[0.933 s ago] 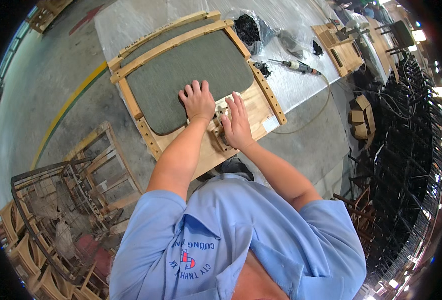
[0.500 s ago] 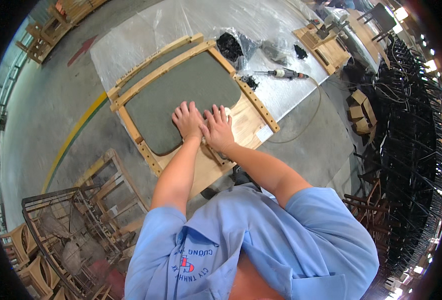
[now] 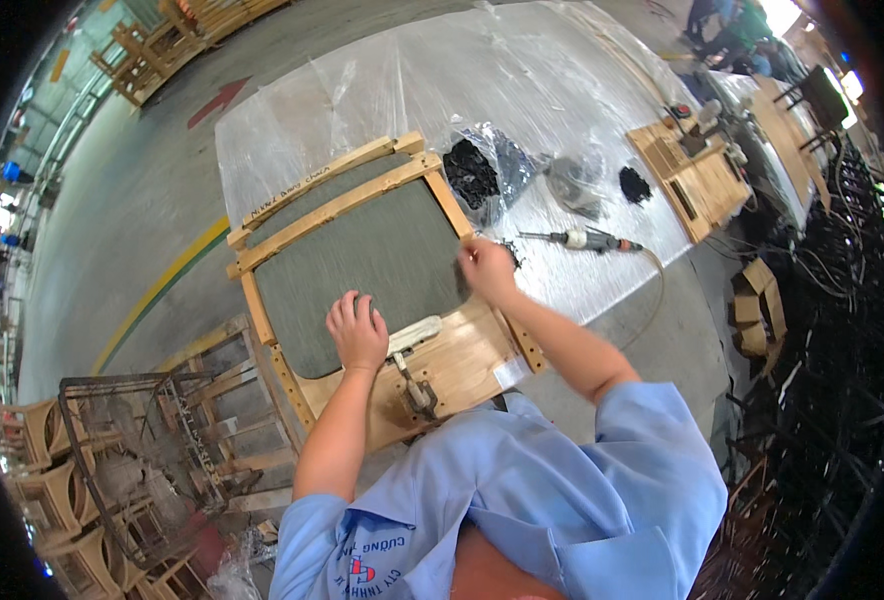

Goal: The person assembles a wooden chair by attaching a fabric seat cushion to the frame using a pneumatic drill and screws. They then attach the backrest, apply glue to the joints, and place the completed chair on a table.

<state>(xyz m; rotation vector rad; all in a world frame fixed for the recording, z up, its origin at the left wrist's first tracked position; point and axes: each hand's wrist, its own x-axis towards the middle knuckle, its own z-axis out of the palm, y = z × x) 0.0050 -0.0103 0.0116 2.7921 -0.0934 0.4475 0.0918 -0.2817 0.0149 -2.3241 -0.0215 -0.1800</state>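
A grey panel (image 3: 372,270) with rounded corners lies inside a wooden jig frame (image 3: 337,212) on a plywood base (image 3: 472,350). My left hand (image 3: 359,335) rests on the panel near its front edge, fingers apart and holding nothing. At the panel's right edge, by the jig's side rail, is my right hand (image 3: 490,270) with its fingers curled in and slightly blurred. Whatever is in those fingers cannot be made out. Between my arms a toggle clamp (image 3: 420,392) stands on the base, its pale padded bar (image 3: 415,336) lying along the panel's front edge.
A power screwdriver (image 3: 587,240) with a cord lies on the plastic-covered table (image 3: 362,100). Beyond the jig are a bag of black pieces (image 3: 472,175) and a small black pile (image 3: 634,184). A wooden fixture (image 3: 687,180) sits right; wooden frames (image 3: 222,400) stand left.
My right hand has left the clamp area and moved right and away to the jig's side rail, uncovering the clamp. My left hand stays on the panel. The whole view has shifted.
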